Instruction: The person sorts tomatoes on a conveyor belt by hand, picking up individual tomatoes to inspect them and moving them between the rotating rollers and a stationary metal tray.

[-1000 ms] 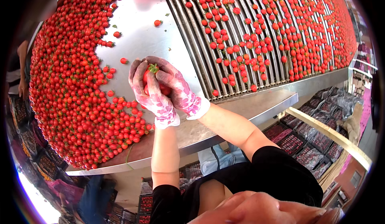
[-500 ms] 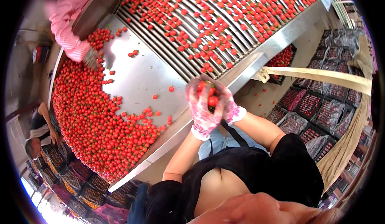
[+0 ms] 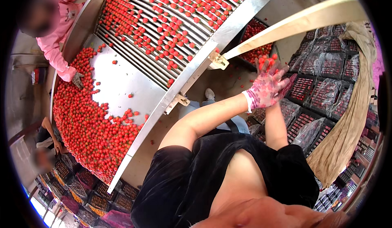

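My left hand (image 3: 265, 90), in a pink-and-white floral glove with soiled fingertips, is held out to the right, its fingers curved over a handful of red cherry tomatoes (image 3: 267, 61). Behind it, my right hand (image 3: 291, 83) cups the same handful from beneath; only a gloved edge shows and its fingers are mostly hidden. Both hands are beside a dark crate (image 3: 274, 51) of cherry tomatoes on the floor. To the left, a metal roller conveyor (image 3: 141, 56) carries many more tomatoes toward a sloping steel tray (image 3: 122, 87) with a thick heap along its far-left side.
A pale wooden bar (image 3: 294, 21) runs from the conveyor frame above the crate. Stacked plastic-covered crates (image 3: 302, 121) stand at right, beside a hanging tan cloth (image 3: 337, 146). Across the tray, a person in a pink sleeve (image 3: 57, 60) reaches into the heap; another person sits at lower left.
My hands have swung right with the tomatoes, from the conveyor's edge to beside the floor crate. My view has shifted right too. The person in pink now has one hand on the conveyor's far edge.
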Tool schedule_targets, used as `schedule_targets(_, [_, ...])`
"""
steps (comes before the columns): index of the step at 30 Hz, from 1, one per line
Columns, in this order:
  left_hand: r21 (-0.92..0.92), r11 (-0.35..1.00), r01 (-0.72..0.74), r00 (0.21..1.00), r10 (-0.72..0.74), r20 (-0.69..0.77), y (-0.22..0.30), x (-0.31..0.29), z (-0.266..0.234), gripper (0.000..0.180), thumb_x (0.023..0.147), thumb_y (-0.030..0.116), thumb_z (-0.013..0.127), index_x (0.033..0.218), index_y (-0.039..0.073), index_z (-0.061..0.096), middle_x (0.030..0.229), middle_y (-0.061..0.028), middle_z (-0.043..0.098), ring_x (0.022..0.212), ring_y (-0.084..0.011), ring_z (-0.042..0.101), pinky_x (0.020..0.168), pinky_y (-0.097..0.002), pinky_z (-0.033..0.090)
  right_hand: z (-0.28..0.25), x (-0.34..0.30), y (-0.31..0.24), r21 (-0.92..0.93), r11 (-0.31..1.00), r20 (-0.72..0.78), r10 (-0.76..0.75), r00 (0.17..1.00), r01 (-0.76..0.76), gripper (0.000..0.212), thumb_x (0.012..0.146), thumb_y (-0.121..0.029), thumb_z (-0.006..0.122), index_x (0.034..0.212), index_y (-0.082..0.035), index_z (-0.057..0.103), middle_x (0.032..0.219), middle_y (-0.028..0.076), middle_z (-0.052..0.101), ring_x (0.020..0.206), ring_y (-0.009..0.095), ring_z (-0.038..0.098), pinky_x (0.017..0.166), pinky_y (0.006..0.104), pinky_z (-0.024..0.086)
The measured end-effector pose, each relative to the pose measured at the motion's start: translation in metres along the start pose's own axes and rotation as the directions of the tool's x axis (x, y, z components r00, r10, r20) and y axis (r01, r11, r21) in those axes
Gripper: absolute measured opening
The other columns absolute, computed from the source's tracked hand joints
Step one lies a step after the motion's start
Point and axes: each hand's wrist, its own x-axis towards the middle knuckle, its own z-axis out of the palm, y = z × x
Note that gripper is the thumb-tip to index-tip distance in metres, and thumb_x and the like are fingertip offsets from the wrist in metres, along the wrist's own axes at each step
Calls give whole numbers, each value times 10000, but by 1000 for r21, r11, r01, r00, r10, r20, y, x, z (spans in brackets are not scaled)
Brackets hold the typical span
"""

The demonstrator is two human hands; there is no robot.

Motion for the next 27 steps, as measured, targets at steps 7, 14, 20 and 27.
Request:
schedule_targets(7, [106,970,217,976,-216,-18,-36,-106,-56,374,821,243,678,1154,80,629,1303,-170,565,1241,-372,520,1040,-506,437,-56,119,-53,-544,819,-39,-241,970,181,669,897,-505,566,1368,-35,488,1315,131,539,1140,281,522,926,436,445])
schedule_targets(14, [244,333,911,409,-650,-640,6,-316,-198,303,825,161,708,1112,70,676,1209,-155,651,1141,-329,603,1019,-415,463,1,0,71,-715,-7,684,204,701,700,179,889,-66,654,1056,-35,710,1011,117,718,918,229,690,840,325,533])
schedule_targets(20, [-559,275,782,-339,-565,-752,26,-418,-189,347,915,108,643,1238,-15,615,1223,-144,650,1159,-229,603,1034,-334,438,135,-54,137,126,-83,968,227,-104,989,204,828,-28,670,1024,-83,686,1004,126,685,979,331,641,867,424,505])
schedule_targets(27, [-468,38,883,-345,-623,-702,22,-449,-233,532,893,223,685,1345,-6,525,1359,-197,553,1277,-286,519,1073,-373,401,209,-40,241,-42,-412,898,384,215,910,292,863,-268,635,1116,-138,699,1195,106,665,1207,313,551,1008,437,437])
